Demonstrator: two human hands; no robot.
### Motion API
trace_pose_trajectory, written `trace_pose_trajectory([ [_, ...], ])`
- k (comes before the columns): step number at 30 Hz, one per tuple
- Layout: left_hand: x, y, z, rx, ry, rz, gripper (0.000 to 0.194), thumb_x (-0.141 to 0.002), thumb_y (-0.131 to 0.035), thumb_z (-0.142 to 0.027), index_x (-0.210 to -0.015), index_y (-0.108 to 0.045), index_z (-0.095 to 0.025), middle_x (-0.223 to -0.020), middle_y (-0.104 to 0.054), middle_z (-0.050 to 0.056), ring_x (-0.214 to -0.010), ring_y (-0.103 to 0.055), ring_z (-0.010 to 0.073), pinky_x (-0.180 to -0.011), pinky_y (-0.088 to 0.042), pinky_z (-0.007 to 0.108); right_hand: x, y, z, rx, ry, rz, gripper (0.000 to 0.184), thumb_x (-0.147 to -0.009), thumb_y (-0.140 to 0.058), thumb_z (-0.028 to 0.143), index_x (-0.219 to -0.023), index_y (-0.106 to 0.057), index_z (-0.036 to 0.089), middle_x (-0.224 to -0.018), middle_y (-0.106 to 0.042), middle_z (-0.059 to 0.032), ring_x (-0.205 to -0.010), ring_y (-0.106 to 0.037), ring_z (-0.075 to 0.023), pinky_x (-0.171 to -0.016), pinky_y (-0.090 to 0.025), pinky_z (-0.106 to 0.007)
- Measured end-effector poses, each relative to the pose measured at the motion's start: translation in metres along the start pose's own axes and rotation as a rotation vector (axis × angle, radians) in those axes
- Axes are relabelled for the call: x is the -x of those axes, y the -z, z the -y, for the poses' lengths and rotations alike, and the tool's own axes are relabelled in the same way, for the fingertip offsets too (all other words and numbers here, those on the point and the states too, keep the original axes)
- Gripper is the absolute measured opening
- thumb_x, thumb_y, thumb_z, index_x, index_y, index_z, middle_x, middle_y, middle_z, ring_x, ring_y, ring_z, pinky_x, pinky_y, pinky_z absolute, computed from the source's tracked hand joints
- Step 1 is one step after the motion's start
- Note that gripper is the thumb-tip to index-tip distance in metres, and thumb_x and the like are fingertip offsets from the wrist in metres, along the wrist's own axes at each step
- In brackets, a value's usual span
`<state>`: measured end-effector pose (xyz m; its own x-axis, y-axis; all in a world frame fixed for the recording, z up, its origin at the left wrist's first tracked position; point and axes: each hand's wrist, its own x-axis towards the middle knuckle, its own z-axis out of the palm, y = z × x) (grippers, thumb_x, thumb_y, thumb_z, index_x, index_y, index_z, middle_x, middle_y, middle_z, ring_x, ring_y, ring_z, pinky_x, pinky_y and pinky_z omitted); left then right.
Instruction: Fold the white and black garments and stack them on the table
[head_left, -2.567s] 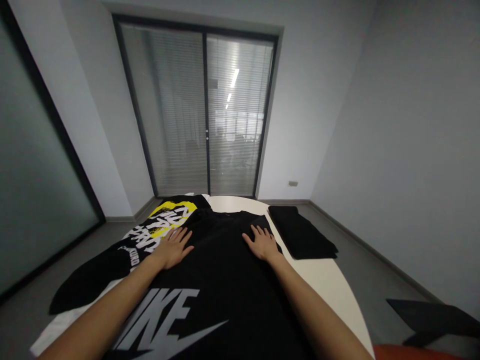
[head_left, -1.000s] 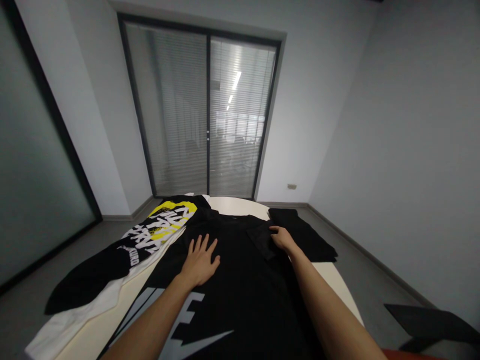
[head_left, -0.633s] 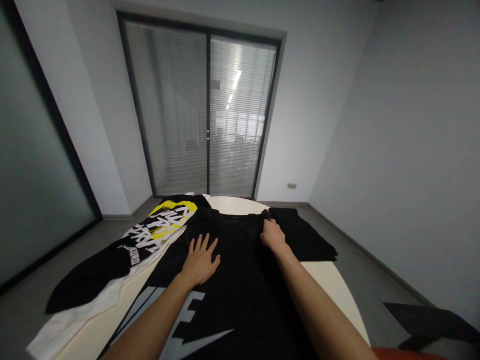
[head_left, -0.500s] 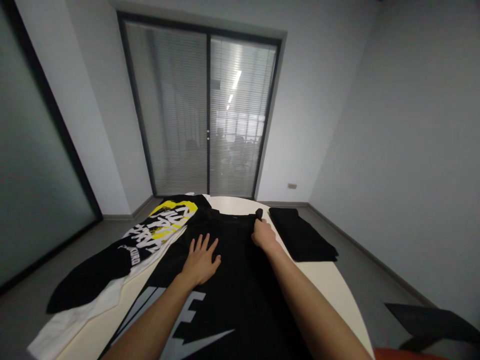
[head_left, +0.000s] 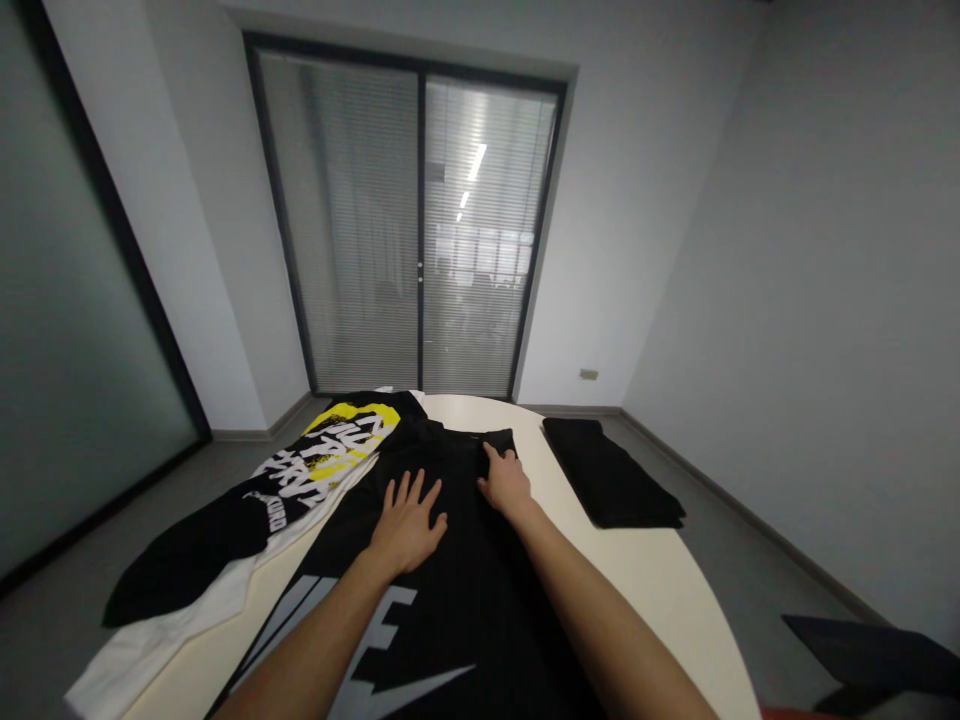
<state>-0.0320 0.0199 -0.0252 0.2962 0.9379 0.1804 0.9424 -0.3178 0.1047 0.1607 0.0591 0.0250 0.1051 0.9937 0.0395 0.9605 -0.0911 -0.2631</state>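
Note:
A black T-shirt (head_left: 450,600) with a large grey logo lies spread on the white round table (head_left: 660,590) in front of me. My left hand (head_left: 409,515) rests flat on its upper middle, fingers spread. My right hand (head_left: 506,483) lies open on the shirt's right side, which is folded inward over the body, its fingers flat near the collar end.
A black shirt with yellow and white print (head_left: 300,475) lies at the left over a white garment (head_left: 150,655). A folded black garment (head_left: 611,485) sits at the table's right edge. A dark chair part (head_left: 877,655) shows at lower right. Glass doors with blinds stand behind.
My right hand gripped the shirt's right sleeve edge, carried it leftward over the body, and now lies flat on the fold. My left hand shifted to the shirt's middle and stayed there.

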Motion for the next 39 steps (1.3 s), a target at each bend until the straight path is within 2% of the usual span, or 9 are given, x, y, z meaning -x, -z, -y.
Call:
trace_pose_trajectory([
  [6,-0.002,-0.004,-0.004,-0.014,0.021,-0.002,0.062,-0.094,-0.042,-0.046,-0.152,-0.039,-0.025,-0.161,-0.029,0.012,-0.149,-0.022,0.0349,-0.119,-0.013,0.055,0.028,-0.006,0.01,0.096,-0.001,0.032,0.064,-0.089,-0.057,0.048,-0.142,-0.046,0.014,-0.138,-0.051,-0.0212,-0.127,-0.047,-0.0366,-0.098,-0.042,-0.046],
  [10,-0.01,-0.005,-0.013,-0.008,0.032,0.02,0.063,-0.094,-0.041,-0.047,-0.152,-0.038,-0.024,-0.162,-0.027,0.013,-0.149,-0.022,0.0357,-0.119,-0.014,0.053,0.035,-0.012,0.012,0.141,-0.007,0.142,0.063,-0.097,-0.04,0.049,-0.148,-0.041,0.012,-0.154,-0.035,-0.0215,-0.139,-0.035,-0.0374,-0.106,-0.035,-0.049],
  [13,-0.023,-0.008,-0.022,0.006,0.032,0.046,0.064,-0.094,-0.04,-0.049,-0.153,-0.037,-0.024,-0.162,-0.026,0.012,-0.149,-0.02,0.036,-0.119,-0.014,0.053,0.027,-0.013,0.005,0.146,-0.05,0.187,0.067,-0.098,-0.034,0.049,-0.154,-0.032,0.011,-0.16,-0.023,-0.0207,-0.145,-0.026,-0.0377,-0.111,-0.029,-0.051],
  [19,-0.054,-0.017,-0.033,0.023,0.015,0.038,0.064,-0.094,-0.039,-0.05,-0.152,-0.037,-0.024,-0.162,-0.028,0.011,-0.149,-0.021,0.0353,-0.119,-0.015,0.052,0.001,-0.012,-0.022,0.121,-0.084,0.207,0.07,-0.098,-0.03,0.051,-0.157,-0.024,0.013,-0.163,-0.015,-0.0183,-0.149,-0.017,-0.0357,-0.116,-0.02,-0.05],
  [23,-0.066,-0.017,-0.035,0.045,0.005,-0.068,0.062,-0.094,-0.041,-0.045,-0.15,-0.04,-0.018,-0.159,-0.033,0.014,-0.147,-0.027,0.0331,-0.118,-0.019,0.05,-0.014,-0.017,-0.033,0.112,-0.077,0.181,0.071,-0.098,-0.03,0.052,-0.157,-0.024,0.014,-0.164,-0.016,-0.0178,-0.149,-0.017,-0.0353,-0.116,-0.019,-0.049],
  [27,-0.072,-0.006,-0.038,0.065,-0.029,-0.194,0.046,-0.099,-0.035,-0.035,-0.135,-0.054,-0.013,-0.14,-0.054,0.017,-0.131,-0.046,0.0301,-0.112,-0.028,0.045,-0.03,-0.024,-0.036,0.102,-0.081,0.148,0.071,-0.098,-0.028,0.054,-0.157,-0.024,0.015,-0.164,-0.015,-0.0163,-0.15,-0.015,-0.0345,-0.118,-0.017,-0.048],
  [32,-0.062,0.006,-0.047,0.047,-0.033,-0.187,0.043,-0.101,-0.03,-0.037,-0.12,-0.063,-0.015,-0.11,-0.065,0.015,-0.108,-0.059,0.0297,-0.103,-0.035,0.047,-0.048,-0.031,-0.041,0.078,-0.077,0.106,0.071,-0.098,-0.029,0.056,-0.157,-0.024,0.018,-0.164,-0.015,-0.0139,-0.151,-0.013,-0.0306,-0.119,-0.013,-0.047],
  [35,-0.042,0.004,-0.057,0.023,0.007,-0.165,0.043,-0.098,-0.038,-0.039,-0.123,-0.062,-0.014,-0.123,-0.062,0.018,-0.116,-0.055,0.0331,-0.105,-0.034,0.051,-0.056,-0.034,-0.044,0.064,-0.07,0.073,0.07,-0.098,-0.031,0.056,-0.156,-0.028,0.019,-0.164,-0.016,-0.0133,-0.151,-0.014,-0.0299,-0.119,-0.013,-0.046],
  [39,-0.016,-0.006,-0.065,0.045,0.044,-0.047,0.059,-0.093,-0.043,-0.047,-0.142,-0.051,-0.014,-0.152,-0.043,0.018,-0.14,-0.036,0.0396,-0.111,-0.028,0.056,-0.059,-0.033,-0.048,-0.001,-0.024,0.025,0.069,-0.097,-0.036,0.055,-0.154,-0.033,0.016,-0.163,-0.021,-0.0144,-0.151,-0.017,-0.0293,-0.12,-0.013,-0.043],
])
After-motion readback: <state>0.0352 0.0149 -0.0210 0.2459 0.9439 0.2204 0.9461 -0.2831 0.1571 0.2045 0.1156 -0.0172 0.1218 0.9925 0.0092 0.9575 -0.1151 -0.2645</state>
